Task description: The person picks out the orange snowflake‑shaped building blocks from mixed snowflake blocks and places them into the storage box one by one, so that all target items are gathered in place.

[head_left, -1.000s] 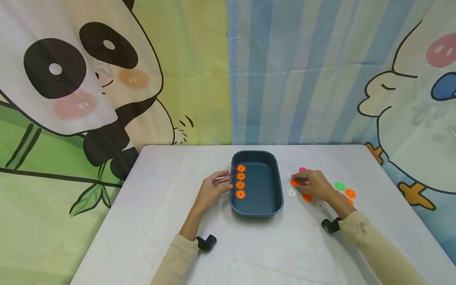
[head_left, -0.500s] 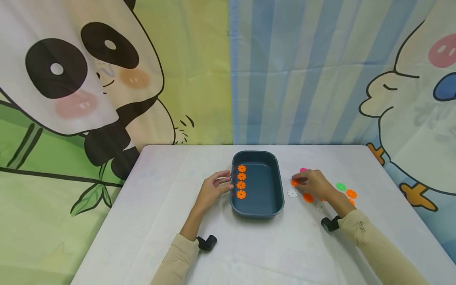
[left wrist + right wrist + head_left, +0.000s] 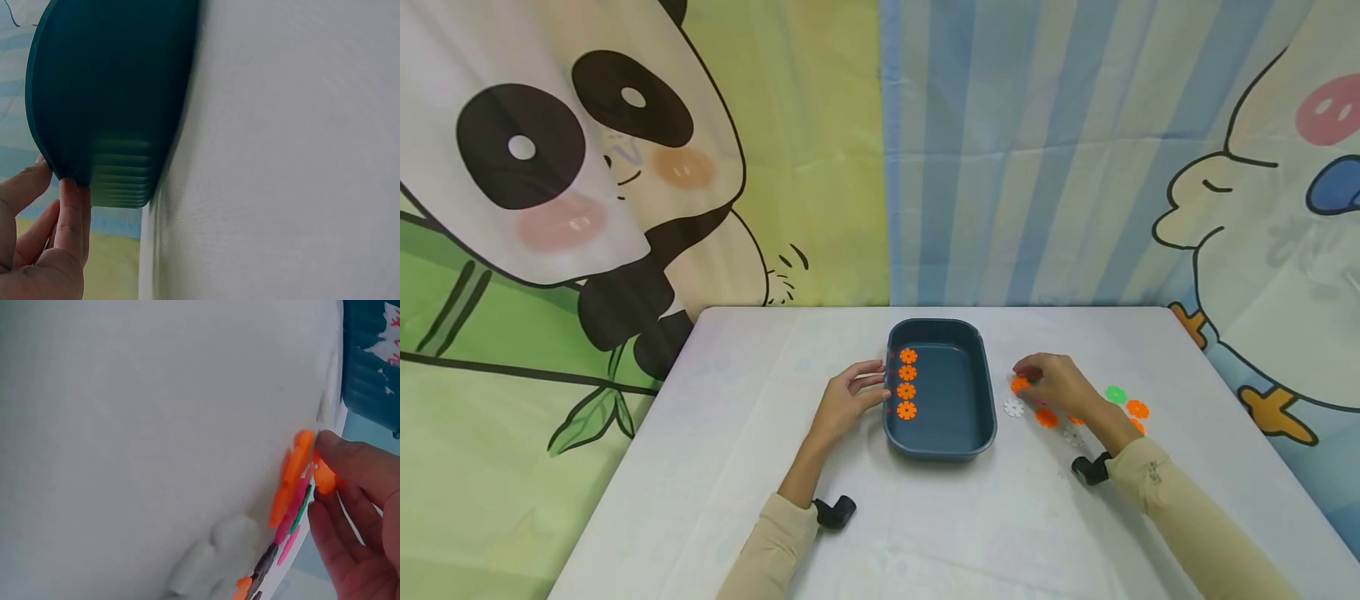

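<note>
My left hand (image 3: 842,402) holds the left rim of a dark blue-green tray (image 3: 992,417). In the left wrist view its fingertips (image 3: 70,194) touch the tray's outer wall (image 3: 112,94). Several orange snowflake discs (image 3: 907,390) form a column along the tray's left side. To the right of the tray, my right hand (image 3: 1056,385) is low over the table and pinches an orange snowflake disc (image 3: 325,476) between thumb and fingers. Another orange disc (image 3: 294,478) is close by in the right wrist view. The fingers partly cover the discs beneath them.
Loose discs lie around the right hand: a white one (image 3: 1013,407), an orange one (image 3: 1047,417), a clear one (image 3: 1072,435), a green one (image 3: 1116,394) and another orange one (image 3: 1138,408). A printed cloth (image 3: 1037,150) hangs behind the white table (image 3: 910,533).
My right hand has shifted slightly, with its fingers a little farther apart, and now covers the pink disc seen behind it before. The left hand and tray stay in place.
</note>
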`<action>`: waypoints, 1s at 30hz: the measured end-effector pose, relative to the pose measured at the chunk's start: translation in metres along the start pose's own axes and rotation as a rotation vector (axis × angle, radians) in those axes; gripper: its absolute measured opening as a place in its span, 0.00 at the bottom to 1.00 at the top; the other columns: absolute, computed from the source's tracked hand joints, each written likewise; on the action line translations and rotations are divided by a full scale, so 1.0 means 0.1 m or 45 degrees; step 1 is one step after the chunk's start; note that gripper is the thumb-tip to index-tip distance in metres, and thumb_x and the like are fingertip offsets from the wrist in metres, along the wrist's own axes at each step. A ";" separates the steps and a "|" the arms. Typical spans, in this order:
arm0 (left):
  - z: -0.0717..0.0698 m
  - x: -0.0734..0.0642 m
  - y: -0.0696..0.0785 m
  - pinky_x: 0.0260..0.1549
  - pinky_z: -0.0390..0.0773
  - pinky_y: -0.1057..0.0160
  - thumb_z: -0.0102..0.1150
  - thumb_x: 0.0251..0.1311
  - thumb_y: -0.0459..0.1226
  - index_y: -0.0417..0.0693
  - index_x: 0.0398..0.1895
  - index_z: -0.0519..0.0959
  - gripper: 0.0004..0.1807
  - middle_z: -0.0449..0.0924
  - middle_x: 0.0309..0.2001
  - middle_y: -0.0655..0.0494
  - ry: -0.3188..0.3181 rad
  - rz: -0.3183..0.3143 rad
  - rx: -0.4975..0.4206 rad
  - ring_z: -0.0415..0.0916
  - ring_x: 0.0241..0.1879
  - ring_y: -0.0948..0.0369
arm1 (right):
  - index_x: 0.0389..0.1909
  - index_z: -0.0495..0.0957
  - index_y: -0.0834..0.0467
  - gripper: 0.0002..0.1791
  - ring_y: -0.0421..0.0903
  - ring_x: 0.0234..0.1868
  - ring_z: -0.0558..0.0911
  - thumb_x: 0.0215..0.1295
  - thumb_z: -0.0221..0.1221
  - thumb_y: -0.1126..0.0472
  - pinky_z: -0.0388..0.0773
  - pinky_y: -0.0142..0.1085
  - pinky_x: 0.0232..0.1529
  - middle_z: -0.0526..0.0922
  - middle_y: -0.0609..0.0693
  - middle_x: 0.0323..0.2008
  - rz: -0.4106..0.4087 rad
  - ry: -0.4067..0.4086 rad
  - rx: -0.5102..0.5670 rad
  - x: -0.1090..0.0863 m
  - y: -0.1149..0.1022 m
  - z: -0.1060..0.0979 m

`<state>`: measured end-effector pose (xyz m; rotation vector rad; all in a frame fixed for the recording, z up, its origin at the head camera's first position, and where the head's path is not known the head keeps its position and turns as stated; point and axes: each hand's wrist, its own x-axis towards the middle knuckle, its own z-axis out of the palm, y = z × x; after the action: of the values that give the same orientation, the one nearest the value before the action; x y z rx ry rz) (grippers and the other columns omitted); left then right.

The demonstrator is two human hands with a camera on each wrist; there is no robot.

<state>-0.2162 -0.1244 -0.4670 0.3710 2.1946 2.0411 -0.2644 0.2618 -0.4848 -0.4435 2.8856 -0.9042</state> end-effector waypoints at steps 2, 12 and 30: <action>0.00 0.00 0.00 0.52 0.80 0.64 0.68 0.57 0.31 0.31 0.66 0.67 0.34 0.70 0.63 0.35 -0.006 0.003 -0.003 0.71 0.60 0.44 | 0.49 0.81 0.60 0.19 0.50 0.43 0.80 0.55 0.70 0.65 0.84 0.46 0.46 0.83 0.51 0.43 -0.025 0.010 -0.023 -0.02 -0.01 0.01; 0.00 0.01 -0.01 0.52 0.81 0.64 0.68 0.57 0.31 0.30 0.65 0.67 0.34 0.70 0.63 0.35 -0.007 0.017 0.002 0.71 0.60 0.43 | 0.50 0.83 0.62 0.22 0.57 0.51 0.78 0.52 0.70 0.70 0.84 0.49 0.47 0.83 0.55 0.48 -0.263 -0.032 -0.257 -0.12 -0.04 -0.06; 0.00 0.11 -0.32 0.51 0.81 0.63 0.69 0.56 0.30 0.42 0.63 0.73 0.30 0.76 0.60 0.48 0.082 0.029 0.026 0.76 0.57 0.52 | 0.49 0.83 0.62 0.20 0.55 0.43 0.85 0.53 0.71 0.65 0.86 0.45 0.41 0.86 0.55 0.43 -0.169 0.125 0.003 -0.15 -0.07 -0.11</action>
<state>-0.2297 -0.1236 -0.4975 0.3384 2.2595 2.0718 -0.2502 0.2665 -0.4717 -0.6137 2.9728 -0.9752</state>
